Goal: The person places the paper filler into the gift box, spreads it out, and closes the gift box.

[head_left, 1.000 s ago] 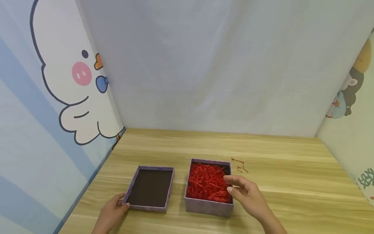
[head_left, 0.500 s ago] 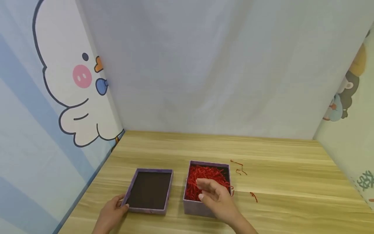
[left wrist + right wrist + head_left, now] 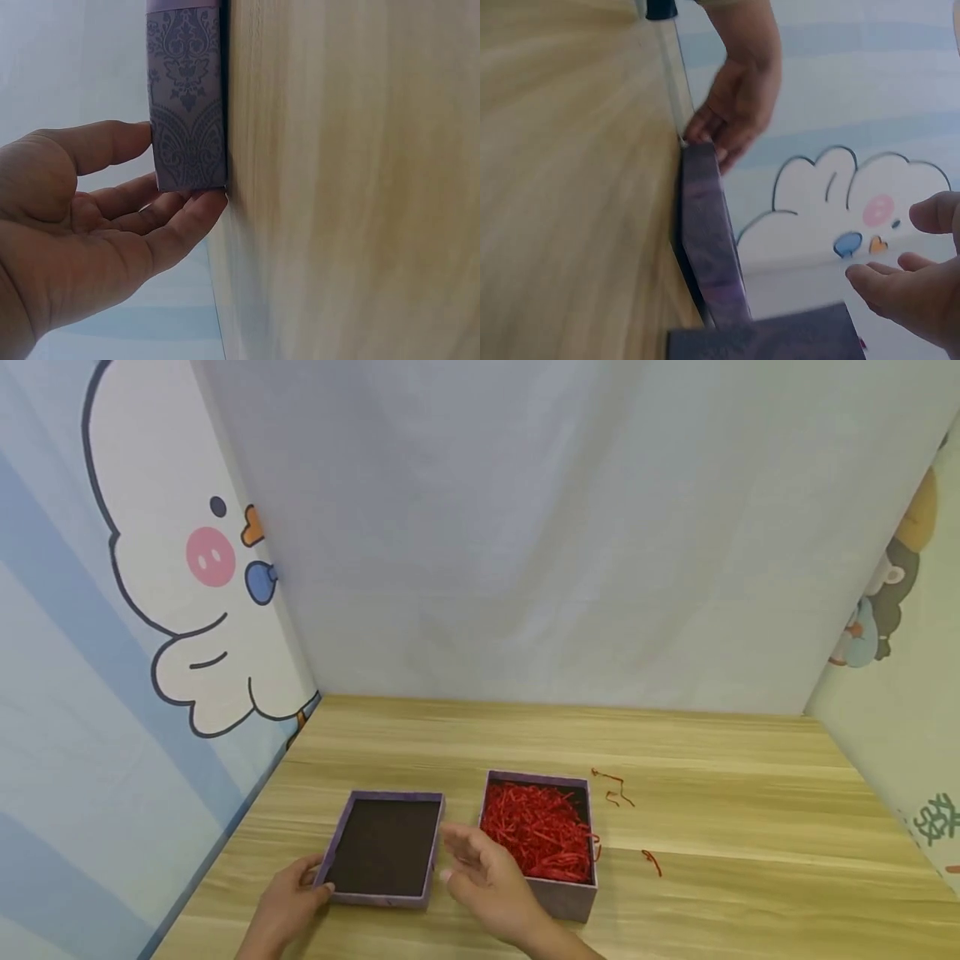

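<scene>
My left hand (image 3: 283,902) grips the near left corner of a shallow purple lid (image 3: 386,847), which lies with its dark inside facing up. In the left wrist view, the thumb rests at the rim of the patterned lid (image 3: 187,97) and the fingers touch its side. Right of it stands a square purple box (image 3: 570,902) filled with red shredded paper (image 3: 536,827). Between lid and box hovers my right hand (image 3: 491,889), holding nothing, its fingers loosely curved and the thumb apart. It covers the box's near left corner in the head view.
Loose red paper strands (image 3: 652,862) lie on the wooden table (image 3: 735,793) right of the box, and one hangs over its right rim. A white curtain (image 3: 555,543) closes off the back. Printed cartoon sheets (image 3: 150,693) stand at both sides.
My right hand has moved left from the box's right rim, across the shredded paper, to the lid's right side. A strand has dropped right of the box. The left hand stays at the lid.
</scene>
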Available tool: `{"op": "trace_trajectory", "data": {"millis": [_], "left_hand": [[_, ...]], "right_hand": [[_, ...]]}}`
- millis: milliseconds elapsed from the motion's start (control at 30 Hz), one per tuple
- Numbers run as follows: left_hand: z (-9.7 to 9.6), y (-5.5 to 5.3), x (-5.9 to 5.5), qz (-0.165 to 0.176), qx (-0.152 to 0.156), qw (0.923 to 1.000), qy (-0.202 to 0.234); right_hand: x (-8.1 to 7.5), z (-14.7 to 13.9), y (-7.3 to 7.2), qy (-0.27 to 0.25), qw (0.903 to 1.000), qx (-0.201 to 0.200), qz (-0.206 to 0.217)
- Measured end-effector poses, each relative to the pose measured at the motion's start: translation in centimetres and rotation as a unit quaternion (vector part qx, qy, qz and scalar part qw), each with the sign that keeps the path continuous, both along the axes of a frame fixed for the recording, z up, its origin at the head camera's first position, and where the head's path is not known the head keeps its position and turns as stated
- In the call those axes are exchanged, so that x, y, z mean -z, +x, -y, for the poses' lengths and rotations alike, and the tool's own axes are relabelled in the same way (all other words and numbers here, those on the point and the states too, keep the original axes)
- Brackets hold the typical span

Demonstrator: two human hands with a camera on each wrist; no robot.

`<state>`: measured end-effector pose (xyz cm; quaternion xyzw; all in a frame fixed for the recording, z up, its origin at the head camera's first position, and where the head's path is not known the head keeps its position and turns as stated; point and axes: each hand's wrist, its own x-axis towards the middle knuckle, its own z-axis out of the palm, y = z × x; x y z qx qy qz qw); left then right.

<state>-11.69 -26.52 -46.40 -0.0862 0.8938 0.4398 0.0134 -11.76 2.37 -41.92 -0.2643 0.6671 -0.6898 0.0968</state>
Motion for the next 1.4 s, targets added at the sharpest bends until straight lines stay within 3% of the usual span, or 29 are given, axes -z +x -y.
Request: {"op": "trace_trajectory", "data": {"millis": [233, 467, 733, 1033, 1133, 1200, 1400], "left_hand": [[0.0, -0.2, -0.2, -0.004, 0.002, 1.0000, 0.007], [-0.3, -0.5, -0.3, -0.003, 0.020, 0.9995, 0.023], [-0.3, -0.6, -0.4, 0.002, 0.033, 0.9986, 0.041], [-0.6, -0.2, -0.4, 0.010, 0.014, 0.9985, 0.053], [-0.8, 0.0, -0.4, 0.004, 0.010, 0.9989, 0.045], [-1.0, 0.3, -0.7, -0.005, 0.010, 0.9998, 0.017], [-1.9, 1.3, -2.4, -0.006, -0.006, 0.9989, -0.046]], "right_hand": [[1.0, 2.9, 1.2, 0.070, 0.9970, -0.025, 0.021], [3.2, 4.0, 0.8, 0.102, 0.9929, 0.035, 0.050], [4.9, 4.8, 0.4, 0.027, 0.9941, 0.026, 0.102], [5.0, 4.9, 0.5, 0.013, 0.9913, 0.030, 0.127], [5.0, 5.1, 0.5, 0.004, 0.9923, 0.030, 0.120], [5.0, 5.1, 0.6, 0.001, 0.9922, 0.032, 0.121], [3.5, 4.5, 1.1, 0.003, 0.9888, 0.037, 0.145]]}}
